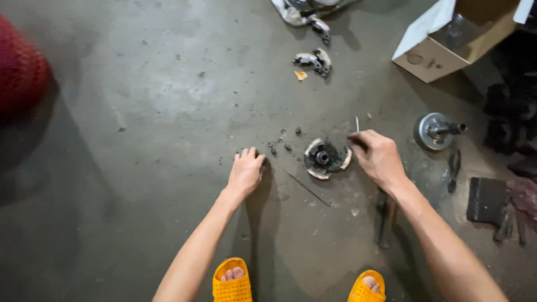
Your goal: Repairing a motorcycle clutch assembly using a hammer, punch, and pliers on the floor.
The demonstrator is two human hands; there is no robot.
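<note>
Clutch [325, 159]: centre of frame, flat on the concrete floor [156, 95].
Right hand [378, 155]: just right of the clutch, fingers pinched on a thin pin [357, 124].
Left hand [246, 170]: left of the clutch, fingers curled, resting on the floor, holding nothing.
Box [447, 39]: upper right.
Hub [436, 131]: right of the right hand.

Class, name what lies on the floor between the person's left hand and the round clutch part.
In the head view, only a few small dark bits lie between the left hand and the clutch part; otherwise bare concrete.
</note>
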